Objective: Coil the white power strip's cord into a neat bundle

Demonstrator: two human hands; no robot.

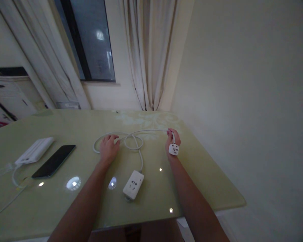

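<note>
A white power strip (133, 185) lies on the table near its front edge, socket face up. Its white cable (141, 158) runs away from it into loose loops in the middle of the table. My left hand (109, 148) rests over the left loop, palm down, fingers stretched out with a gap at the thumb; the cable passes beneath it. To the right, my right hand (173, 139) is closed on the cable close to its plug end. The white plug (173, 149) hangs against my right wrist, prongs facing me.
On the left lie a black phone (54, 162) and a white power bank-like box (35, 150) with a cord. The glossy green table (207, 188) has its right edge by a pale wall (242, 101). Curtains (148, 50) and a window (93, 40) stand behind.
</note>
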